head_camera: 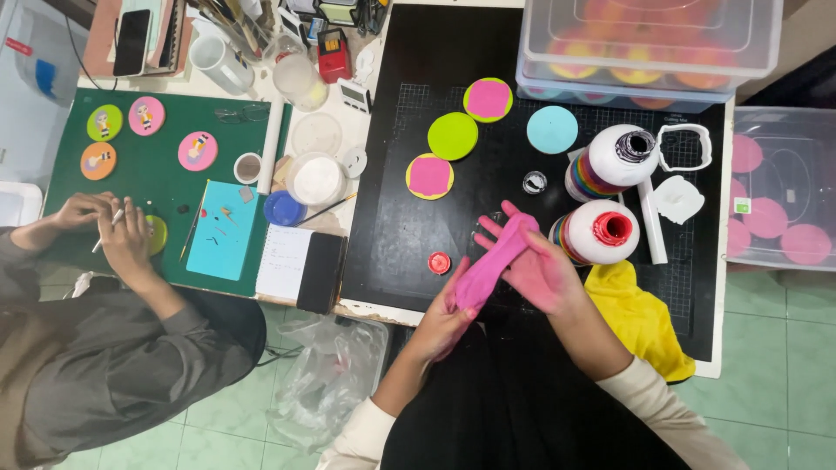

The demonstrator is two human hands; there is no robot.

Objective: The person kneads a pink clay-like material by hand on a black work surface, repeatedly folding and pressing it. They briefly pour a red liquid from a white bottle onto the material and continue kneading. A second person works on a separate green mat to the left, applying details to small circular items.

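- Black cutting mat covers the right table; green cutting mat lies at 9 o'clock, where another person's hands work.
- Stacked clear plastic storage boxes with orange and pink contents sit at 1 o'clock.
- Two white cylindrical containers with rainbow-striped labels stand at 3 o'clock of centre: one black-necked, one red-necked.
- Stretched strip of bright pink soft clay spans both hands, just below centre.
- Left hand is closed around the clay's lower end.
- Right hand lies flat and open-palmed under its upper end.
- Small red round cap rests on the mat at 9 o'clock of the clay.
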